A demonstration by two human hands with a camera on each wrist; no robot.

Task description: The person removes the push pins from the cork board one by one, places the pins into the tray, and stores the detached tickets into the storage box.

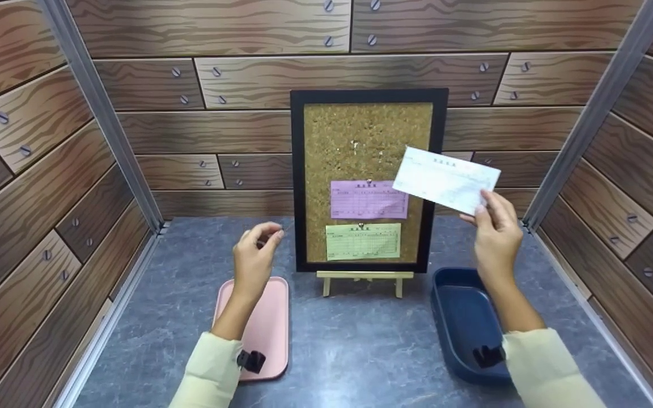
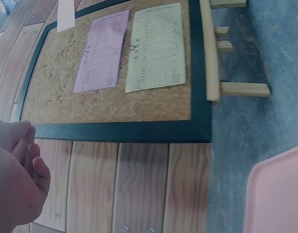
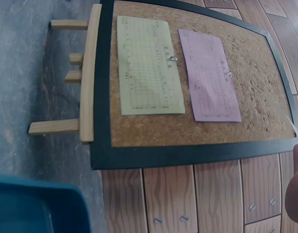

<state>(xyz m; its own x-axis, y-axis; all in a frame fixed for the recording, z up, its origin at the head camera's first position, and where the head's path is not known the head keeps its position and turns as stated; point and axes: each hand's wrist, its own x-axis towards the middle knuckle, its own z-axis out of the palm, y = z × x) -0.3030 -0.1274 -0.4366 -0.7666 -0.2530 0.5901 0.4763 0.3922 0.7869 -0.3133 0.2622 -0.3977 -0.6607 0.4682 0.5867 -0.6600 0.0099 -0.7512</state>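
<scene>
In the head view my right hand (image 1: 496,238) pinches a white printed form slip (image 1: 445,180) by its lower right corner. The slip is tilted and overlaps the right edge of the black-framed corkboard (image 1: 326,136). On the board a purple slip (image 1: 369,201) is pinned above a green slip (image 1: 363,243), each with a pushpin at its top edge. My left hand (image 1: 254,258) is raised left of the board, over the pink tray (image 1: 272,334). Its thumb and index fingertips come together in the left wrist view; I cannot tell whether they pinch something small.
The corkboard leans on a small wooden easel (image 1: 365,276) on the grey marbled table (image 1: 355,351). A dark blue tray (image 1: 462,323) stands at the right, below my right forearm. Wood-patterned walls (image 1: 247,130) enclose the table at the back and sides.
</scene>
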